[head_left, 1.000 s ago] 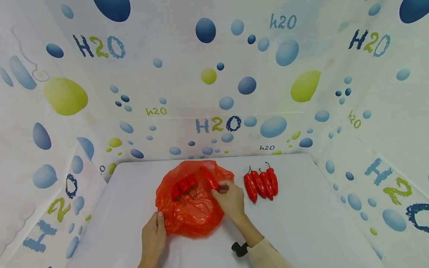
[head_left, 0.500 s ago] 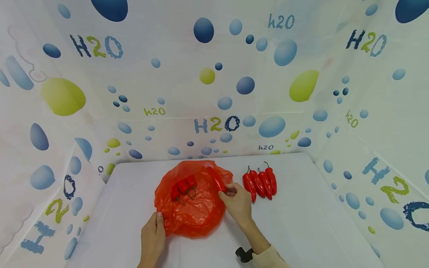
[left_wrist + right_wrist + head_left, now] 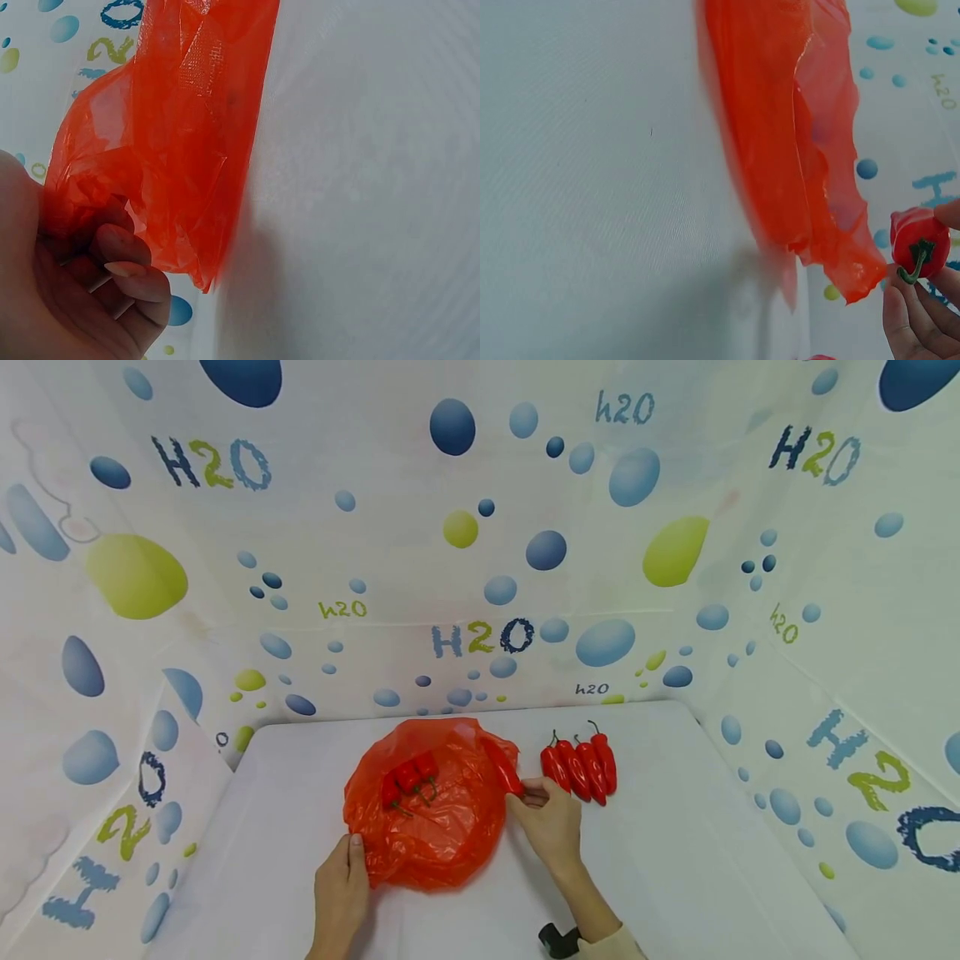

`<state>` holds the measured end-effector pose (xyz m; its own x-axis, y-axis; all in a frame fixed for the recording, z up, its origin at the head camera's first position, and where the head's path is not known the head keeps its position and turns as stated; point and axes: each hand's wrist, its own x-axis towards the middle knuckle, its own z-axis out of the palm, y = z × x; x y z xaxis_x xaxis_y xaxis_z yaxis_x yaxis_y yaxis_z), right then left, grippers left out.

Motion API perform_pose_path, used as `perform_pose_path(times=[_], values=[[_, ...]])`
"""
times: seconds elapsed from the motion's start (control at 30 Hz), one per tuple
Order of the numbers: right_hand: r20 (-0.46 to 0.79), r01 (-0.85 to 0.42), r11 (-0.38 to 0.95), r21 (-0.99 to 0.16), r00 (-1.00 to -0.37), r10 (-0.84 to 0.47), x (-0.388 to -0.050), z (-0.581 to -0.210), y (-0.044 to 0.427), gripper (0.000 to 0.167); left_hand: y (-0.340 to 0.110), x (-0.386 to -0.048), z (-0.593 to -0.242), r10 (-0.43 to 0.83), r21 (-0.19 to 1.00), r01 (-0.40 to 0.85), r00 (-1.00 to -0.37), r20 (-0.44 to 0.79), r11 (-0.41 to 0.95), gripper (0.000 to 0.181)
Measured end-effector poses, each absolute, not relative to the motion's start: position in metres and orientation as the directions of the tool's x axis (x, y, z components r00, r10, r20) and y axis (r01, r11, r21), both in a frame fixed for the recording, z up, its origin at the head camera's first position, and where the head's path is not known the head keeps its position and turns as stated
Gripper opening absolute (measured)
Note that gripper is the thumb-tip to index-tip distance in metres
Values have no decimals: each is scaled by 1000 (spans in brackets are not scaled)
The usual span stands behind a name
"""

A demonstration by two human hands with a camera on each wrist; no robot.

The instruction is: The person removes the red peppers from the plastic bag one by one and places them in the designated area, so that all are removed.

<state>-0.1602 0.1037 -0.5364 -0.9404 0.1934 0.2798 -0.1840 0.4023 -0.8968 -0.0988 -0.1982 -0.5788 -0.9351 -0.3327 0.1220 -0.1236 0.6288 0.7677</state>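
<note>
A translucent red plastic bag [image 3: 450, 860] lies spread on the white table, its mouth facing up. Several red peppers [image 3: 408, 775] with green stems rest inside, toward its left. At the bag's left edge the left hand [image 3: 341, 889] grips the plastic; in the left wrist view the fingers of that hand [image 3: 105, 277] curl by the gathered film. The right hand [image 3: 551, 827] pinches one red pepper [image 3: 504, 770] over the bag's right rim. The right wrist view shows this pepper [image 3: 919, 244], stem toward the camera, between the fingers of the right hand [image 3: 926, 300].
Several long red peppers [image 3: 577, 768] lie side by side on the table [image 3: 675, 860], right of the bag. A black object [image 3: 557, 941] is at the right wrist. Behind and at the sides hangs a white sheet [image 3: 405, 552] printed with drops and H2O lettering.
The right hand has moved to the right with its pepper, from over the bag's inside to its right rim. The left hand still grips the bag's left edge.
</note>
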Motion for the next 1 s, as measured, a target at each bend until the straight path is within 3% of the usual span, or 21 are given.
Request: perform_pose_path(times=[1.0], values=[[297,-113,464,-879,-890,345,-139,-554,164,30,-197,-99,-579,-336,772,-152,-938,84,617,44]])
